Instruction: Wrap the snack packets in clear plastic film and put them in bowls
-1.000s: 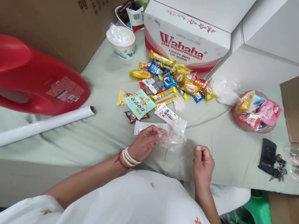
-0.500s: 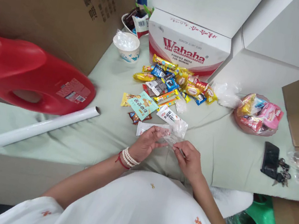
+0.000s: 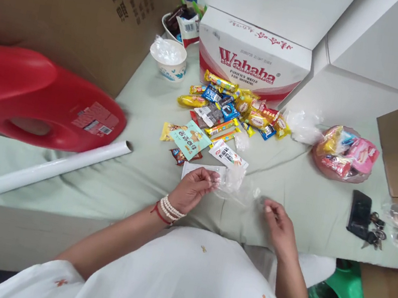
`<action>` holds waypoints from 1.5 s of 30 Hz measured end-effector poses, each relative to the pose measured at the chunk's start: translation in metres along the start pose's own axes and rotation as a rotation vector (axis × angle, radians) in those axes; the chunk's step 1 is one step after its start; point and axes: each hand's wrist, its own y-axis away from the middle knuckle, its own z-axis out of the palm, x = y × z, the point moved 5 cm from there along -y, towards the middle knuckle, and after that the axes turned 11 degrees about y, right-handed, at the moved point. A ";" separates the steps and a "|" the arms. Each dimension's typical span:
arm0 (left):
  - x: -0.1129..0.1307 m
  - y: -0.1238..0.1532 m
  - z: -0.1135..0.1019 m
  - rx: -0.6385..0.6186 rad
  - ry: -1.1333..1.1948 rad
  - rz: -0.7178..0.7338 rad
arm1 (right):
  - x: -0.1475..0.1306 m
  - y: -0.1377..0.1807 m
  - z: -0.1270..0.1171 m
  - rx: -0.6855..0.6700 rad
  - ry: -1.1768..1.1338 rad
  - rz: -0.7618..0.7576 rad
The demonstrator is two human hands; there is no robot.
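Observation:
My left hand (image 3: 196,189), with beaded bracelets at the wrist, pinches a clear plastic bag (image 3: 235,192) that stretches rightward over the cloth. To its right, my right hand (image 3: 279,226) has its thumb and forefinger closed on a small greyish, see-through piece (image 3: 261,199), too blurred to name. Just beyond my left hand lie a white packet (image 3: 190,169) and a white snack packet with printing (image 3: 229,155). A mint-green packet (image 3: 190,140) rests beside them, in front of a pile of wrapped snacks (image 3: 228,110).
A Wahaha carton (image 3: 252,61) stands behind the snacks. Farther left are a paper cup (image 3: 170,68), a red jug (image 3: 50,99) and a white roll (image 3: 54,168). On the right sit a snack-filled bowl (image 3: 332,171), crumpled clear plastic (image 3: 304,125), a black wallet-like item (image 3: 359,212) and keys (image 3: 375,234).
My right hand has moved away to the right from my left hand, and the gap between them has widened. The clear bag is now more spread out; my left hand has barely moved.

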 end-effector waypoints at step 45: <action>0.023 -0.023 0.051 -0.146 -1.476 0.610 | -0.047 -0.069 0.048 0.130 0.361 -0.375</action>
